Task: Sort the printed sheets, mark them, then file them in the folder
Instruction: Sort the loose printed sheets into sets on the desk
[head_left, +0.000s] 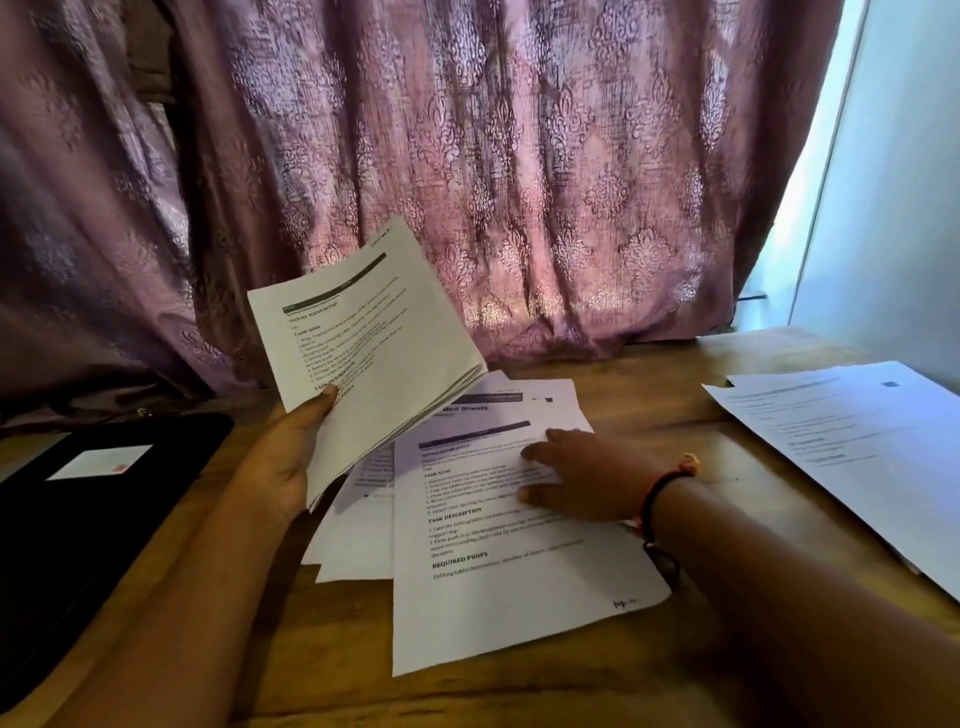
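My left hand (283, 457) grips a stack of printed sheets (374, 353) by its lower edge and holds it tilted up above the table. My right hand (582, 475) rests flat, fingers spread, on the top printed sheet (498, 587) of a loose pile lying in the middle of the wooden table (649, 405). Other sheets of that pile (353, 535) stick out to the left underneath. A black folder (93, 519) with a white label lies at the left, shut.
A second pile of printed sheets (852, 452) lies at the right edge of the table. A purple patterned curtain (467, 171) hangs behind the table. A white wall (893, 208) rises at the far right. A bracelet sits on my right wrist.
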